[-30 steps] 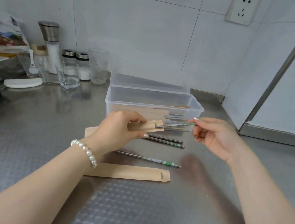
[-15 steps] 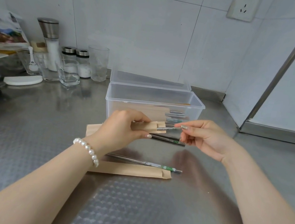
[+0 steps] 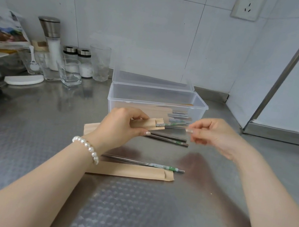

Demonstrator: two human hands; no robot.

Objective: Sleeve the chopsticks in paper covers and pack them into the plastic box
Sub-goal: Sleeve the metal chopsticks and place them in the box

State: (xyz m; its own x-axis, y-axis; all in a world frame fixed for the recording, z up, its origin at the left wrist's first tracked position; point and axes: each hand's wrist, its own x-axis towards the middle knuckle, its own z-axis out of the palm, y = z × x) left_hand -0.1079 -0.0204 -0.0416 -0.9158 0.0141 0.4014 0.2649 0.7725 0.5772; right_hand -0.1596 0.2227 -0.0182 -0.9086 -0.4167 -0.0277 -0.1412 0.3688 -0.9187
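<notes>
Holding a paper cover (image 3: 146, 124), the left hand (image 3: 121, 126) has its fingers and thumb curled round it, just in front of the box (image 3: 157, 103). A chopstick (image 3: 171, 124) with a green band sticks out of the open end of the cover and points to the right. Its far end is close to the right hand (image 3: 216, 136). The right hand's fingers are curled, with the thumb and first finger close together, but that part is blurry and I cannot tell if they touch the chopstick.

The clear plastic box sits on the bench (image 3: 26, 134) behind the hands. Its lid (image 3: 153, 80) stands open at the back. Inside lie some brown covers with metal ends poking out on the right.

On the bench under the hands lie two loose chopsticks (image 3: 168, 138), side by side. Nearer to the person lies a third chopstick (image 3: 143, 163), and just beside it an empty cover (image 3: 131, 171) lies flat. Another cover (image 3: 90, 127) peeks out from under the left hand.

A pearl bracelet (image 3: 87, 148) is on the left wrist. Jars and glasses (image 3: 70, 67) stand at the back left by the wall.
</notes>
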